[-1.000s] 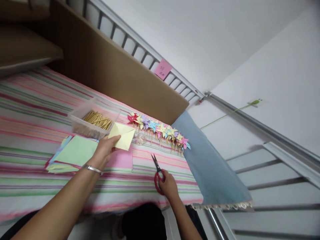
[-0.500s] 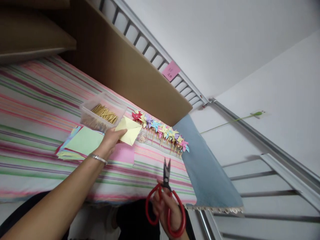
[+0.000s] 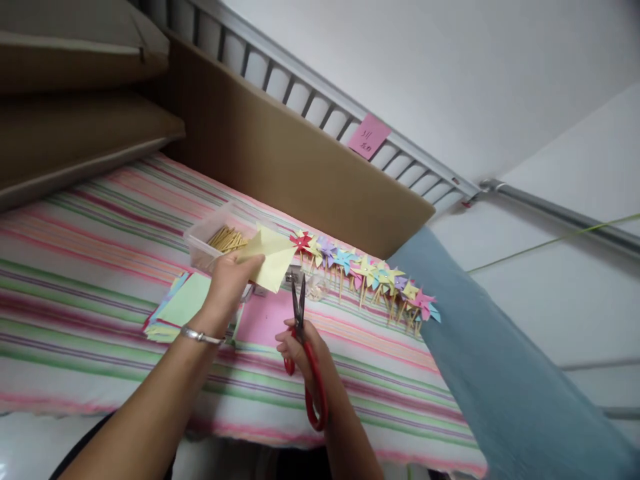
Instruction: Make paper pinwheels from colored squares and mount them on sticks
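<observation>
My left hand (image 3: 231,283) pinches a pale yellow sheet of paper (image 3: 275,259) by its left side, thumb on top; the sheet bends upward at one corner. Red-handled scissors (image 3: 299,317) are in my right hand (image 3: 307,360), their dark blades slightly apart and pointing up, just below and right of the paper without visibly touching it. Under the hands lies a pink sheet (image 3: 263,320) on the striped cloth. To the left is a stack of coloured paper (image 3: 184,303), green on top. A clear plastic box (image 3: 203,250) of short wooden sticks (image 3: 227,239) stands behind my left hand.
A row of colourful paper pinwheels (image 3: 367,270) on sticks lies along the back right. Small clear bags (image 3: 317,288) sit before them. A brown board (image 3: 300,167) leans against white railings, a pink note (image 3: 369,137) stuck there. Blue cloth (image 3: 480,333) hangs at the right.
My right hand has brought the scissors up and left, close to the yellow paper. The view has shifted, so the tabletop things appear farther right. My left hand still holds the paper.
</observation>
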Motion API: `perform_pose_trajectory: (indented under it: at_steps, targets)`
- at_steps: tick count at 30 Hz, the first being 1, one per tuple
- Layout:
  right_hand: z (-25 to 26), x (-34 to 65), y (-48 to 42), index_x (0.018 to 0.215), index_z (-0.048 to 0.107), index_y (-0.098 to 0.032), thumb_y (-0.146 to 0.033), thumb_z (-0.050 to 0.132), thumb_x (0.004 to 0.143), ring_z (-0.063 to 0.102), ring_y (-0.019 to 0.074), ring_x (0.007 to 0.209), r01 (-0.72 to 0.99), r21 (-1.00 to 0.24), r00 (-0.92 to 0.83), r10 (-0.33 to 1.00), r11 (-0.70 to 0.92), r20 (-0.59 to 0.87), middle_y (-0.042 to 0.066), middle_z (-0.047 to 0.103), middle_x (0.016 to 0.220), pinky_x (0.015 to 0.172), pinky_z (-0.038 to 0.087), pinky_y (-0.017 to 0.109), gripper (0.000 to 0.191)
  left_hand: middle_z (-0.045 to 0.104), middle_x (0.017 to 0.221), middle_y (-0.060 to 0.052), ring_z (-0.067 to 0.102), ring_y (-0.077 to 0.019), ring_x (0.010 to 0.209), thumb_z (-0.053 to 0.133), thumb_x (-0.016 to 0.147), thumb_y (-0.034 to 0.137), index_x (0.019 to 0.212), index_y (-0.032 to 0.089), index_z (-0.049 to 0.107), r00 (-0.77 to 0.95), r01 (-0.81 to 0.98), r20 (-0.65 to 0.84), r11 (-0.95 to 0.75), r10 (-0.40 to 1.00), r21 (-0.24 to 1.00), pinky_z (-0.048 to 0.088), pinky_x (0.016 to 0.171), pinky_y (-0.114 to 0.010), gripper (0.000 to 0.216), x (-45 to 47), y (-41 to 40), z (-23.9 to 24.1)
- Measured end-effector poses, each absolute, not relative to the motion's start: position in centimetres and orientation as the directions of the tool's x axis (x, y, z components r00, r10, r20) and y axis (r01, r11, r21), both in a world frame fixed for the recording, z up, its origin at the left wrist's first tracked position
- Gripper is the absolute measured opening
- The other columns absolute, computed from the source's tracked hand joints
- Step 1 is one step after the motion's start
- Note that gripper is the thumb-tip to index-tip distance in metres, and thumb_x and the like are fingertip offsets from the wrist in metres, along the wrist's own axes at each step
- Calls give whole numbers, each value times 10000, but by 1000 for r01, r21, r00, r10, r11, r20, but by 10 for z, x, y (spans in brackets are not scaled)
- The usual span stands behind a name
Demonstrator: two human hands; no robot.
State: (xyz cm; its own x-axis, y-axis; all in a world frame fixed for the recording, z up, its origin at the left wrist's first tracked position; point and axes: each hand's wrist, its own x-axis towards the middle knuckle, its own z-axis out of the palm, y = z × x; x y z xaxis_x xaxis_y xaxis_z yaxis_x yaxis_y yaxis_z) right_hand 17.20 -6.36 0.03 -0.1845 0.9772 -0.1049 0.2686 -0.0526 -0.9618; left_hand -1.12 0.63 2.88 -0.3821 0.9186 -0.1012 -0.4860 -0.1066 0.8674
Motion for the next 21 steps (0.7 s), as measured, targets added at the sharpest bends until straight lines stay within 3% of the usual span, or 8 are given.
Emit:
perform_pose_trajectory:
  at_steps: [6, 11, 15, 21]
  targets:
    - [-11, 158, -42, 1036, 528, -165, -523, 556, 799, 536, 108, 538, 95, -993, -254, 963, -66, -88, 32, 610, 746, 472, 431, 228, 430, 700, 715, -1, 613, -140, 585, 742, 570, 268, 851, 126, 687, -472, -434, -77, -155, 878, 887, 448, 488, -216, 319, -12, 15, 33]
    - [-11, 170, -38, 1045, 529, -167, -505, 558, 811, 476, 81, 471, 30, -994, -231, 967, -102, -106, 8, 576, 700, 412, 393, 203, 412, 688, 687, -7, 610, -153, 570, 740, 573, 279, 838, 122, 687, -365, -348, -50, -87, 930, 933, 452, 493, -236, 313, 7, 31, 37]
    - [-1, 183, -37, 1055, 539, -165, -497, 556, 811, 449, 72, 439, 34, -990, -203, 969, -135, -139, -7, 552, 669, 384, 368, 194, 412, 665, 620, -6, 578, -138, 511, 746, 576, 286, 776, 117, 691, -300, -274, -55, -31, 952, 961, 412, 450, -222, 268, 15, 34, 36]
    - [9, 186, -45, 1107, 575, -167, -453, 559, 808, 400, 60, 409, 109, -982, -185, 968, -154, -172, -20, 529, 633, 373, 329, 192, 413, 695, 723, -19, 603, -141, 585, 780, 531, 258, 821, 121, 692, -427, -308, -118, -22, 897, 951, 443, 494, -224, 333, -7, 27, 35]
